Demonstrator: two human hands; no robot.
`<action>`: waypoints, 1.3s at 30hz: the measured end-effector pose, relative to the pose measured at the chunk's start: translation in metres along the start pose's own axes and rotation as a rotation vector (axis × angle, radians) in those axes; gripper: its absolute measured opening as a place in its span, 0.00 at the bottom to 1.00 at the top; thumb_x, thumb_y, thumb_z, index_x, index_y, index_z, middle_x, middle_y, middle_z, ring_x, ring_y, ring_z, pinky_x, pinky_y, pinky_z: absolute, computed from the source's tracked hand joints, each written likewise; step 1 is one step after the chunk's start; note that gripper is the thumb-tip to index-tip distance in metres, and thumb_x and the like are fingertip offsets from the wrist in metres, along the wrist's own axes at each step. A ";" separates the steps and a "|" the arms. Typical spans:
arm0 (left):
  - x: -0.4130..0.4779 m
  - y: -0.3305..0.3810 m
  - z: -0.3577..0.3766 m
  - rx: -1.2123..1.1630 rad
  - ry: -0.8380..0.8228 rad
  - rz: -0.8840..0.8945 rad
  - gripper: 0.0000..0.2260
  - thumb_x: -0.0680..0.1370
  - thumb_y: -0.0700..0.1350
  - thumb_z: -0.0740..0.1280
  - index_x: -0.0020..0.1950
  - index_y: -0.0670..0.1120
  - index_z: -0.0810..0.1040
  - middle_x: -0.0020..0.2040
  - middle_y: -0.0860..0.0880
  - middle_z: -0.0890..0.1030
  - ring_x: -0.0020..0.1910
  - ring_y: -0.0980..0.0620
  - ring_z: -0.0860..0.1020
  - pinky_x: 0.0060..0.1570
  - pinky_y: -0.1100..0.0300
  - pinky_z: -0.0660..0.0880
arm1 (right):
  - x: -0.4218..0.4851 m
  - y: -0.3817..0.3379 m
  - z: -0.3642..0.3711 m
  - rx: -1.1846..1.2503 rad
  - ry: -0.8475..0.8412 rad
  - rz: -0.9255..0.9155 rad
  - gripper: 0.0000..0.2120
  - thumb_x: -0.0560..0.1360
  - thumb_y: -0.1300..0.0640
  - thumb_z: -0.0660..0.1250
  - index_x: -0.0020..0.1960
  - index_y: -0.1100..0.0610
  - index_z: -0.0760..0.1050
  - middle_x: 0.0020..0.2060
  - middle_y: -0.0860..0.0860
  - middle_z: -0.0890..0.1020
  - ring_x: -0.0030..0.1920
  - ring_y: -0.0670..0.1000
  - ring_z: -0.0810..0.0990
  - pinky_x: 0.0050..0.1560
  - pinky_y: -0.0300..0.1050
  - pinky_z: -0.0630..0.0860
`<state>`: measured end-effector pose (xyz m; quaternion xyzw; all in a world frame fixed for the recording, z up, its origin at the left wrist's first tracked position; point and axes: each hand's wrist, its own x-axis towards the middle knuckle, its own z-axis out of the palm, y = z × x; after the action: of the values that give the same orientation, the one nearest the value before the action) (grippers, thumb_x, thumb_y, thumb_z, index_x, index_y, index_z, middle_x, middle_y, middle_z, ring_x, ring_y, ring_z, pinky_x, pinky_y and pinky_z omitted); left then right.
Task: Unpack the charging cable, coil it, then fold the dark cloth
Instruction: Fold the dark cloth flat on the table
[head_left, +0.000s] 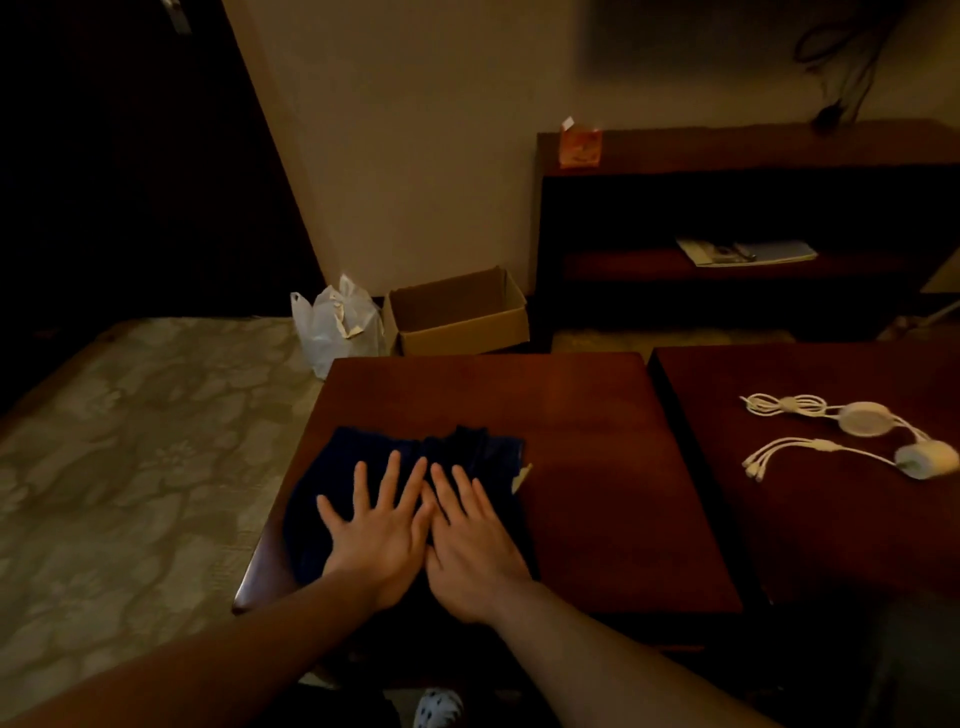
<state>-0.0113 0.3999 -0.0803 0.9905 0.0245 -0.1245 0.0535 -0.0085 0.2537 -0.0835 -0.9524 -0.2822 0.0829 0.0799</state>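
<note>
A dark blue cloth (363, 457) lies bunched on the near left part of a brown wooden table (597, 467). My left hand (376, 535) and my right hand (467, 545) press flat on it side by side, fingers straight and spread. A small pale tag (521, 477) sticks out at the cloth's right edge. The white charging cable (831, 434) lies loose on a second table (831, 545) to the right, with a coiled end, a round hub, a multi-plug end and a small white cylinder.
Behind the table on the floor stand an open cardboard box (457, 312) and a white plastic bag (335, 322). A dark shelf unit (727, 223) with papers is against the back wall. A patterned mattress (130, 441) lies to the left.
</note>
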 end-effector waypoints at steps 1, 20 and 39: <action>-0.001 0.007 0.001 -0.002 -0.004 -0.030 0.26 0.84 0.60 0.39 0.79 0.62 0.30 0.80 0.53 0.29 0.80 0.39 0.32 0.72 0.25 0.43 | -0.002 0.005 0.000 0.025 0.004 -0.017 0.31 0.83 0.48 0.44 0.83 0.57 0.40 0.81 0.53 0.36 0.80 0.56 0.32 0.80 0.59 0.36; 0.013 0.231 0.006 -0.046 -0.100 0.330 0.32 0.78 0.68 0.33 0.81 0.59 0.35 0.82 0.51 0.33 0.79 0.39 0.31 0.71 0.27 0.33 | -0.125 0.204 -0.019 0.229 0.158 0.299 0.29 0.83 0.44 0.51 0.83 0.48 0.50 0.82 0.42 0.48 0.81 0.47 0.42 0.81 0.52 0.46; 0.031 0.100 -0.036 -0.220 0.217 0.397 0.30 0.76 0.73 0.58 0.76 0.65 0.63 0.76 0.60 0.60 0.74 0.50 0.60 0.73 0.43 0.65 | -0.098 0.189 -0.048 0.250 0.217 0.215 0.17 0.76 0.33 0.64 0.59 0.41 0.75 0.79 0.42 0.60 0.80 0.48 0.54 0.78 0.52 0.58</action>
<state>0.0339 0.3060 -0.0438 0.9717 -0.1515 -0.0010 0.1815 0.0188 0.0382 -0.0634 -0.9631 -0.1562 0.0222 0.2182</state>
